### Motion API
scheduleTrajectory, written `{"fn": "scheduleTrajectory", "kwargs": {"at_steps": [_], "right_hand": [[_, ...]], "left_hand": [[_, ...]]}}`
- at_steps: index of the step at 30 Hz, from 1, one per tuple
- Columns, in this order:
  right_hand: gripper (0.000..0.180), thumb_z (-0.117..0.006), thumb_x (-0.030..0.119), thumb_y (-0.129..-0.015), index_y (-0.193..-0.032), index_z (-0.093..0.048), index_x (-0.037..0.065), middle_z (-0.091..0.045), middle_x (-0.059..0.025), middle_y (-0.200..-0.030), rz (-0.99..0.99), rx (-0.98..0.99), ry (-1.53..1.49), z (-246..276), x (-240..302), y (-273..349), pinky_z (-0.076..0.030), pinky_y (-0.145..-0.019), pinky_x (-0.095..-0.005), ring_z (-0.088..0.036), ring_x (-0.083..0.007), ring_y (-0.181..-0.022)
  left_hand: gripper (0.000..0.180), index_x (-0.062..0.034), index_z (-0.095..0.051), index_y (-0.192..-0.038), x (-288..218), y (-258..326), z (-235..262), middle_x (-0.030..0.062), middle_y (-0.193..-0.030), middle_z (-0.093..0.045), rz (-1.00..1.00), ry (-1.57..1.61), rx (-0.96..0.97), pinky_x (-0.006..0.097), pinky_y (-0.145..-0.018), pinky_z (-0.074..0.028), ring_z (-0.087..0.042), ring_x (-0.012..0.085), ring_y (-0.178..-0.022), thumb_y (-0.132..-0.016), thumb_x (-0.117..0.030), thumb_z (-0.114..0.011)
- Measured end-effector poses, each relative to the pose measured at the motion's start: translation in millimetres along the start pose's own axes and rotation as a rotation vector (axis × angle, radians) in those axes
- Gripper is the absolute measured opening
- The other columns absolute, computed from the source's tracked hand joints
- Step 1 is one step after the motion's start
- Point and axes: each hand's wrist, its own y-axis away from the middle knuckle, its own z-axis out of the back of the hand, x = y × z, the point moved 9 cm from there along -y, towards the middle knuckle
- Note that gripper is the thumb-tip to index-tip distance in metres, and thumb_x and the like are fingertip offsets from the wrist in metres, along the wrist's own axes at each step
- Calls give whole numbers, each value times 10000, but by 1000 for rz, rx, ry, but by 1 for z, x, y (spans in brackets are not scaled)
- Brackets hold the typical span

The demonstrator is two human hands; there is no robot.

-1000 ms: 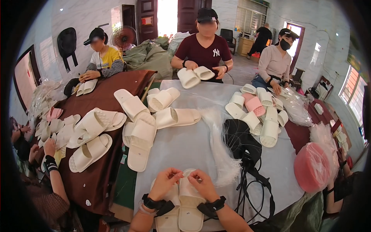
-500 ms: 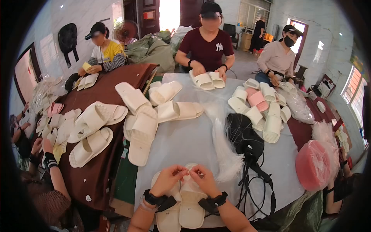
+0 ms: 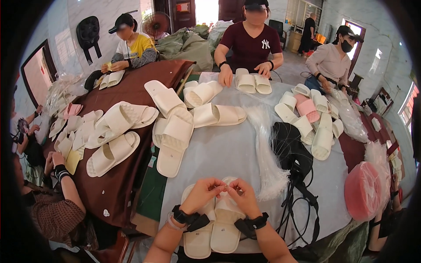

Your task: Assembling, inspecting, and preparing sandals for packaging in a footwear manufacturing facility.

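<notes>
A pair of cream slippers [image 3: 225, 240] lies side by side at the table's near edge, heels toward me. Over their toe ends, my left hand [image 3: 202, 194] and my right hand [image 3: 242, 196] meet, thumbs and fingertips pinched together. Whatever sits between the fingertips is too small to make out. Both wrists wear black bands, and my hands partly hide the slipper straps. To the right of my hands lies a bundle of thin clear plastic strands [image 3: 268, 175], and beside it a black bag [image 3: 287, 147] with straps and cords.
Cream slippers [image 3: 175, 131] are piled ahead on the left, with another heap [image 3: 322, 136] including a pink one on the right. A pink roll in plastic [image 3: 363, 193] stands at the right edge. Co-workers handle slippers around the brown-covered table [image 3: 116, 193] and across from me.
The view has shifted, so the scene sits differently in the picture. My hands stay pinched together over the slippers. The person opposite has drawn one hand away from their slipper pair.
</notes>
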Motion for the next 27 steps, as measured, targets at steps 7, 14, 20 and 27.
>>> {"fn": "scheduleTrajectory", "kwargs": {"at_steps": [7, 14, 20, 27], "right_hand": [[94, -606, 106, -790, -800, -563, 22, -551, -19, -747, 10, -34, 11, 3, -3, 3, -379, -647, -242, -468, -119, -692], [105, -609, 108, -793, -823, -563, 20, -560, -12, -766, -24, -76, -29, 6, -7, 2, -390, -656, -246, -468, -106, -707], [97, -600, 105, -801, -828, -566, 19, -560, -12, -757, 19, -58, -9, 3, -2, -1, -404, -631, -245, -477, -106, -688], [93, -599, 97, -788, -817, -562, 17, -553, -19, -734, 32, -61, 32, 5, -2, 1, -398, -629, -251, -471, -112, -684]], "left_hand": [[193, 29, -595, -963, 3, 0, 3, 31, -809, -619, 4, 20, -38, 205, -600, -443, -530, 71, -648, -846, -123, -578], [213, 35, -582, -990, 0, 0, 1, 45, -847, -629, 15, 35, -46, 204, -610, -446, -529, 73, -649, -853, -127, -568], [228, 25, -581, -999, 4, 0, -1, 38, -845, -623, 12, 6, 3, 203, -616, -444, -535, 75, -655, -857, -154, -569], [205, 6, -591, -947, 2, 1, 4, 17, -818, -604, -3, 11, -56, 208, -634, -437, -518, 66, -676, -858, -178, -575]]}}
